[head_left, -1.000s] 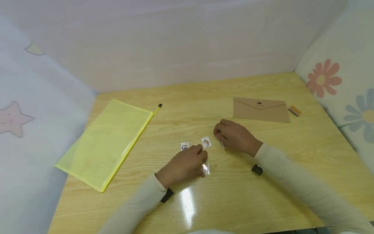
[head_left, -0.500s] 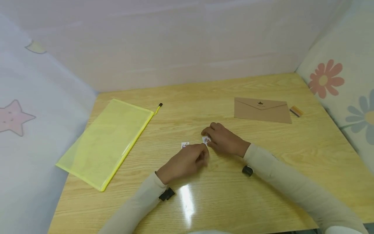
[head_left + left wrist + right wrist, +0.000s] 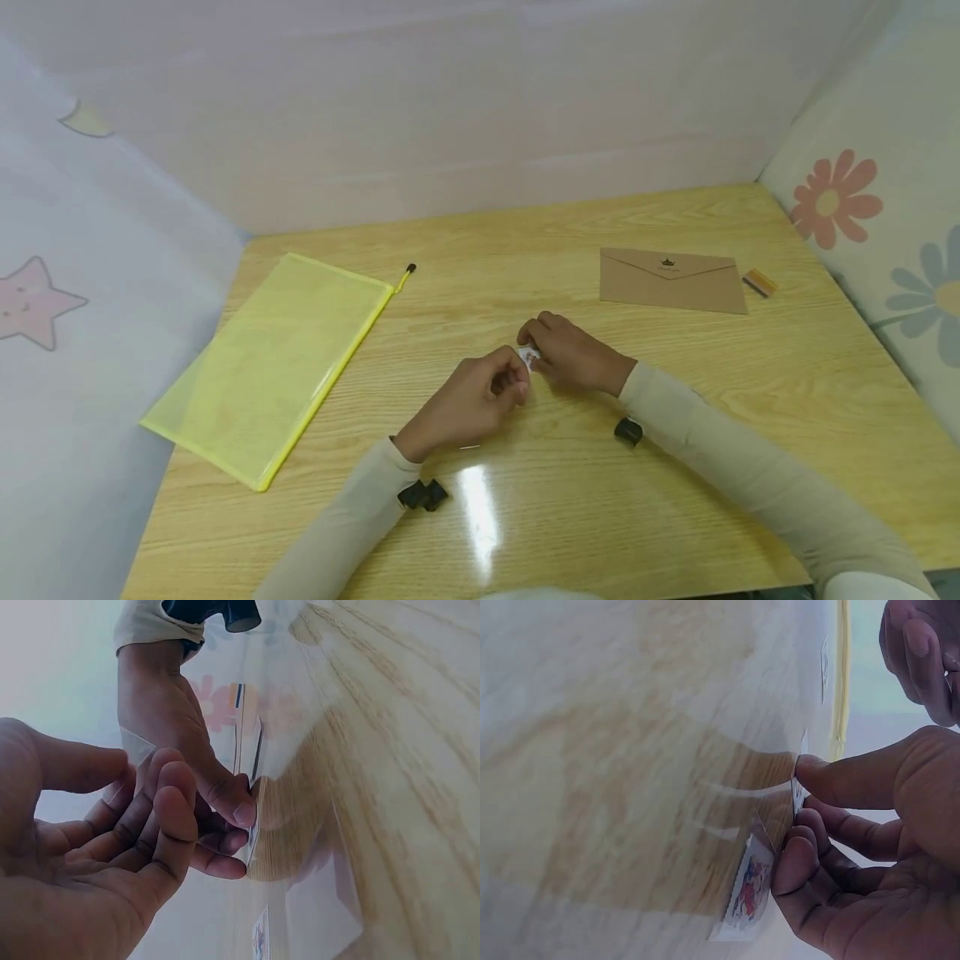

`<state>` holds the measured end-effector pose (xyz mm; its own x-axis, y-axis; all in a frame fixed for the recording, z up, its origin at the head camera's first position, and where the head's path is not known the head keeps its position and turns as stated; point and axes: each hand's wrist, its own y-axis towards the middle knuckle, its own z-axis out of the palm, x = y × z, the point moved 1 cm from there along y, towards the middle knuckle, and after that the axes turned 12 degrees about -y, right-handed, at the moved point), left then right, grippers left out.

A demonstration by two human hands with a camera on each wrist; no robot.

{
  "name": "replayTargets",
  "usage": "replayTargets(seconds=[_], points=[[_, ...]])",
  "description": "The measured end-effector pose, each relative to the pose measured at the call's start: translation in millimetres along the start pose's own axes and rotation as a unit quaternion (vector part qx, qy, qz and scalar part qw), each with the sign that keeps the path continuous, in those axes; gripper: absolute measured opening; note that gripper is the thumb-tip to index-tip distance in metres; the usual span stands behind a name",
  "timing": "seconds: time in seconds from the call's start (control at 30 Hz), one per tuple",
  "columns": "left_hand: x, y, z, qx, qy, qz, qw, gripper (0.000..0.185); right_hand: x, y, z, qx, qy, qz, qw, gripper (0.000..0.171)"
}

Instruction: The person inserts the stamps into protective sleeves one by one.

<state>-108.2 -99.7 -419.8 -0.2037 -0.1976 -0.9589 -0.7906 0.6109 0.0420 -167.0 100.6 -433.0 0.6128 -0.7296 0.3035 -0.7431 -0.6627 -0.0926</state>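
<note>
My left hand (image 3: 468, 400) is raised a little over the table; its thumb and a finger pinch a small clear plastic piece (image 3: 137, 747), perhaps a sleeve. Just right of it, my right hand (image 3: 573, 354) is low on the wood, its thumb and fingertips pinching the edges of a small white stamp (image 3: 528, 357) with a printed picture. A second stamp (image 3: 751, 891) in clear plastic lies against the right hand's lower fingers; whether they grip it I cannot tell. Another stamp (image 3: 824, 669) lies farther off in the right wrist view; the left hand hides it in the head view.
A yellow zip pouch (image 3: 277, 367) lies at the left of the wooden table (image 3: 465, 275). A brown envelope (image 3: 671, 287) with a crown print is at the back right, beside a small orange and grey card (image 3: 761, 283). Fabric walls enclose the back and sides.
My right hand has moved left, from the stamp on the right to the middle stamp. My left hand has risen and shifted slightly, now covering the left stamp in the head view.
</note>
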Motion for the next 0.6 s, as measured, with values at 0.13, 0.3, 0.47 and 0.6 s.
replayTargets(seconds=[0.13,0.3,0.47,0.6], points=[[-0.7,0.6,-0.9,-0.018,-0.028,0.004,0.9994,0.019,-0.2,0.5,-1.4,0.005,0.003,0.003,1.000,0.033],[0.2,1.3,-1.4,-0.041,-0.044,0.009,0.9982,0.019,-0.9,1.3,-0.5,0.012,0.015,0.008,1.000,0.031],[-0.3,2.3,-2.2,-0.060,-0.043,0.021,0.9971,0.013,-2.2,-0.3,0.6,0.012,0.027,0.012,0.999,0.027],[0.8,3.6,-3.2,-0.078,-0.051,0.031,0.9952,0.011,-4.0,-1.7,1.9,0.003,0.036,0.013,0.999,0.023]])
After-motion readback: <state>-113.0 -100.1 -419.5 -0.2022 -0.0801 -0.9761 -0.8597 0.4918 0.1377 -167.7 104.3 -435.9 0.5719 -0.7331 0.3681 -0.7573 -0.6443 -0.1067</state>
